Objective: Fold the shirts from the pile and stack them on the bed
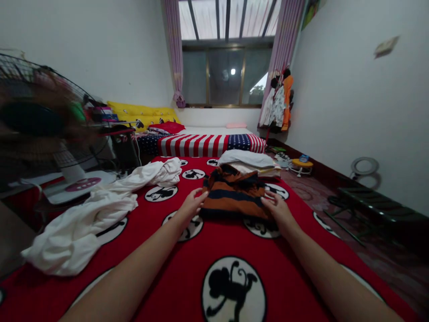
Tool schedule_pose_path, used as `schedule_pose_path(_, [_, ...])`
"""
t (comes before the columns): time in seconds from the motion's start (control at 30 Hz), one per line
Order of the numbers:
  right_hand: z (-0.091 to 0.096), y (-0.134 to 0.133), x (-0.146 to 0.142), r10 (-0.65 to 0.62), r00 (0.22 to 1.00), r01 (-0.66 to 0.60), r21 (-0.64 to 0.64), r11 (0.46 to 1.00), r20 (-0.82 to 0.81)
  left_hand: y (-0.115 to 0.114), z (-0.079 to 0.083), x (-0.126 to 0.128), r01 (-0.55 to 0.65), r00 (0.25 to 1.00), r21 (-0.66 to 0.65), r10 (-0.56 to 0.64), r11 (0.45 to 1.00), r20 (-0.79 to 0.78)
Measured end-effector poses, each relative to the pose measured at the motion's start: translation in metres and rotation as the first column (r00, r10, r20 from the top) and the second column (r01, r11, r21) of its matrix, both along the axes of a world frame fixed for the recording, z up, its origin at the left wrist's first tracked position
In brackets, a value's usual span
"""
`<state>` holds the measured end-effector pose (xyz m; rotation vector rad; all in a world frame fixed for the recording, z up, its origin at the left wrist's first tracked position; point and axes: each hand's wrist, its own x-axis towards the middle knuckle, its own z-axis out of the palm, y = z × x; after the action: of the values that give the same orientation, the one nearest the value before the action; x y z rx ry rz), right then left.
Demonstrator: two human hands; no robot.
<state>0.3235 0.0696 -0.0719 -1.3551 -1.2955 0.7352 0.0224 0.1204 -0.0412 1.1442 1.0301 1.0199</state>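
In front of me a folded striped shirt, rust-brown and dark navy with its collar at the far side, is over the red bedspread. My left hand is at its left edge, fingers curled onto the fabric. At the right edge, my right hand has its fingers bent over the cloth in the same way. The shirt's underside is hidden. Just behind it lies a stack of folded light clothes, grey-white on top. A long crumpled white cloth stretches along the left side.
A fan, blurred, stands close on the left. Beyond is another bed with a striped, starred cover and a yellow cushion. On the right floor are a dark green bench and a small yellow stool.
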Motion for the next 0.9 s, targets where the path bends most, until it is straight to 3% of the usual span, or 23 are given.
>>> schedule_pose_path(0.1, [-0.002,-0.003,-0.008,-0.082,0.988,0.08,-0.022,0.997,-0.133,-0.006,-0.004,0.003,0.044,0.997,0.075,-0.048,0.996,0.054])
schedule_pose_path(0.23, [0.016,-0.005,-0.021,-0.03,0.982,0.03,-0.004,1.0,-0.188,-0.006,-0.003,0.016,0.022,0.998,0.154,-0.03,0.988,0.05])
schedule_pose_path(0.3, [0.031,-0.014,-0.023,0.014,0.969,-0.007,0.03,1.0,-0.245,-0.008,0.006,0.014,0.07,0.99,0.214,-0.095,0.974,0.107])
schedule_pose_path(0.37, [0.047,-0.027,-0.019,0.101,0.959,-0.095,0.038,0.995,-0.266,-0.013,0.02,0.001,0.198,0.964,0.26,-0.236,0.945,0.125])
schedule_pose_path(0.43, [0.064,-0.041,-0.009,0.236,0.95,-0.244,-0.012,0.97,-0.204,-0.018,0.036,-0.018,0.403,0.904,0.236,-0.425,0.884,0.046])
schedule_pose_path(0.53, [0.08,-0.056,0.009,0.439,0.896,-0.443,-0.164,0.882,-0.06,-0.021,0.052,-0.046,0.718,0.691,0.056,-0.702,0.694,-0.171])
schedule_pose_path(0.6, [0.083,-0.059,0.018,0.522,0.853,-0.507,-0.279,0.815,-0.024,-0.02,0.053,-0.054,0.8,0.558,-0.078,-0.785,0.595,-0.27])
schedule_pose_path(0.63, [0.083,-0.06,0.021,0.542,0.84,-0.516,-0.342,0.786,-0.02,-0.019,0.052,-0.054,0.803,0.532,-0.119,-0.792,0.584,-0.301])
schedule_pose_path(0.73, [0.078,-0.057,0.021,0.536,0.844,-0.466,-0.482,0.742,0.01,-0.018,0.044,-0.046,0.748,0.566,-0.156,-0.742,0.645,-0.358])
schedule_pose_path(0.8, [0.071,-0.053,0.014,0.487,0.872,-0.401,-0.494,0.771,0.051,-0.019,0.04,-0.036,0.69,0.624,-0.133,-0.677,0.712,-0.389])
schedule_pose_path(0.9, [0.058,-0.044,-0.001,0.397,0.908,-0.316,-0.404,0.858,0.132,-0.021,0.035,-0.024,0.606,0.706,-0.041,-0.56,0.795,-0.433])
